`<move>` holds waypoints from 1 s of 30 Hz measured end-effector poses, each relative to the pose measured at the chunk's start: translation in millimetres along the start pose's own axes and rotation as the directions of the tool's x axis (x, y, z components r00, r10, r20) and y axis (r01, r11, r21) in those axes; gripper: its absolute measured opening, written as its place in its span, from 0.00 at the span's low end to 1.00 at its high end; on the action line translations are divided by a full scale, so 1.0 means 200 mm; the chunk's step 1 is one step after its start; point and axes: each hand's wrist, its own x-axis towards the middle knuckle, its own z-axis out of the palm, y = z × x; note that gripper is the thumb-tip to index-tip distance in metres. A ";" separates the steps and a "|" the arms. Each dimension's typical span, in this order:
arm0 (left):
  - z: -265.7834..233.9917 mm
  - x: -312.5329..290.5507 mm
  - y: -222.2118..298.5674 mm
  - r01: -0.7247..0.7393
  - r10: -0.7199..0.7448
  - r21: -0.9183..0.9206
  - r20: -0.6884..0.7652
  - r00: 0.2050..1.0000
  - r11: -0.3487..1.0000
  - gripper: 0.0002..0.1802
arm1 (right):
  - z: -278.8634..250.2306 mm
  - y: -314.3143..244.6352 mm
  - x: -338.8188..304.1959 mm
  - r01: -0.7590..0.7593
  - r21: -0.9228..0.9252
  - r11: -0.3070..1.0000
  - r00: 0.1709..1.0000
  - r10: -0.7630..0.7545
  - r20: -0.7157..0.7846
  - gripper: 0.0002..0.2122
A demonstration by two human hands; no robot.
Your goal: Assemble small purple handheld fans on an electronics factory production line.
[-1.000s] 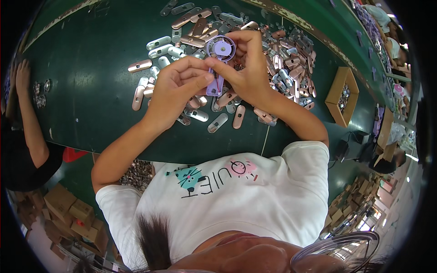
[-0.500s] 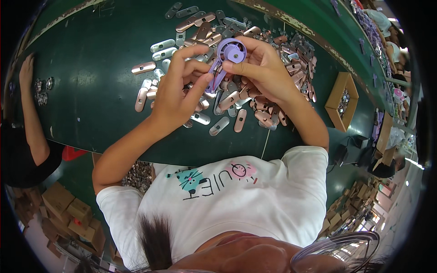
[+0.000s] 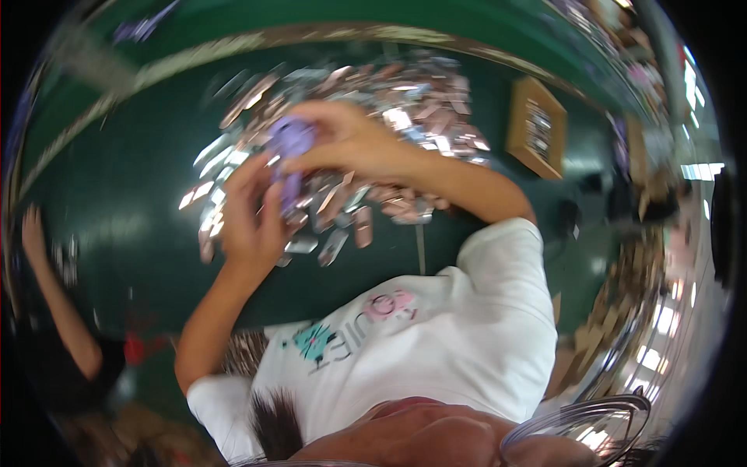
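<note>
A purple plastic housing [image 3: 292, 138] with a round head and a narrow handle is held above the table, smeared by motion. My right hand [image 3: 346, 140] grips its round head, with the thumb in front and the fingers behind. My left hand [image 3: 253, 214] is closed at the other side, its fingertips and thumb against the housing near the handle; the exact contact is blurred. Beneath and around both hands lies a pile of small oblong metal plates [image 3: 362, 226], pink-gold and silver, with rounded ends.
On the right of the green table [image 3: 148, 194] stands a cardboard box [image 3: 515, 140] of small metal parts. Another person's arm [image 3: 66, 311] rests at the left edge, beside a few small metal pieces [image 3: 67, 261]. A raised rim [image 3: 311, 35] with worn paint runs along the far side.
The view has shifted and blurred, so the pile, box and my hands all appear further left or lower. The purple housing stays between my hands, and its handle now points more downward.
</note>
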 end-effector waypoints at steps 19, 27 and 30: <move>-0.12 0.03 -0.01 0.234 -0.226 -0.001 0.244 0.943 0.972 0.09 | -0.09 0.00 0.00 -0.091 0.413 0.906 0.987 0.028 0.156 0.10; -0.05 0.06 0.05 0.302 -0.272 -0.159 0.188 0.944 0.940 0.13 | -0.09 0.02 0.01 0.003 0.355 0.935 0.989 -0.056 0.137 0.09; -0.02 0.06 0.07 0.431 -0.374 -0.274 0.238 0.896 0.860 0.20 | -0.09 0.04 0.01 0.074 0.207 0.976 0.991 -0.096 0.095 0.08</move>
